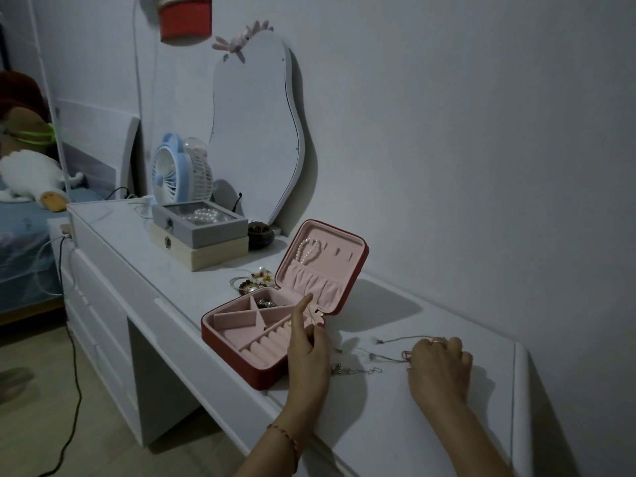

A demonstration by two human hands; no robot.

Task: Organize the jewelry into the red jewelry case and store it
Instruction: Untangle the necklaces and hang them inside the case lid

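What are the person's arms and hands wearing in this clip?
Both forearms are bare, no sleeves in view. The left hand has a thin red string bracelet on its wrist. The right hand wears a slim gold-coloured ring on one finger.

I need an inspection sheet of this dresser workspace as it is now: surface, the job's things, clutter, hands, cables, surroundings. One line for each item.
Surface: white dresser top, dimly lit.
Job's things: red jewelry case open, lid upright; pearl bracelet hangs inside the lid; small pieces in one tray compartment; thin chains loose on the top to the case's right; jewelry pile behind the case.
Clutter: grey box stacked on a wooden box; blue fan.
Hands: left hand at the case's right edge, index finger extended; right hand curled round a chain.
Cables: black cable trailing to the floor.
Surroundings: wavy mirror, bed with plush toys.
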